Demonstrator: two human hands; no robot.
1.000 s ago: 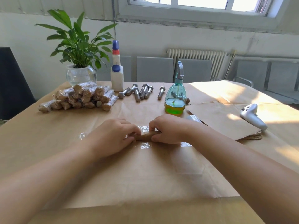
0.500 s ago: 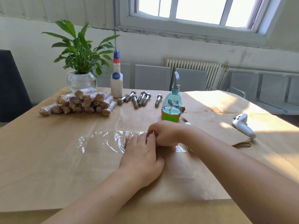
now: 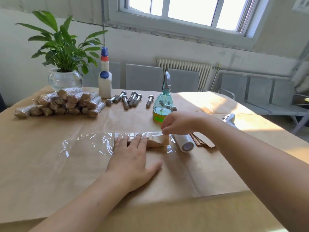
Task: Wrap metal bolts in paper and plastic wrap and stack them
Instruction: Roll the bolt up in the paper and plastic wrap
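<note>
I see the paper-wrapped bolt [image 3: 157, 141] lying on its side in the middle of the table [image 3: 41, 164], on a sheet of clear plastic wrap [image 3: 87, 144] that spreads out to its left. Some wrap is folded over the bolt's top. The left hand [image 3: 132, 161] lies flat with straight fingers — its fingertips press on the left end of the bolt. The right hand [image 3: 179, 122] hangs just above the right end, and its curled fingers seem to pinch a bit of the wrap, though I cannot tell for sure.

Just right of the bolt lies the roll of plastic wrap [image 3: 184, 142], next to a stack of brown paper sheets [image 3: 200, 139]. Farther back on the left is the pile of wrapped bolts [image 3: 63, 102]. Bare metal bolts [image 3: 128, 99] lie in the middle at the back. A green spray bottle [image 3: 163, 106] stands near them, a white glue bottle [image 3: 105, 81] stands behind — and a potted plant [image 3: 63, 64] sits in the far left corner.
</note>
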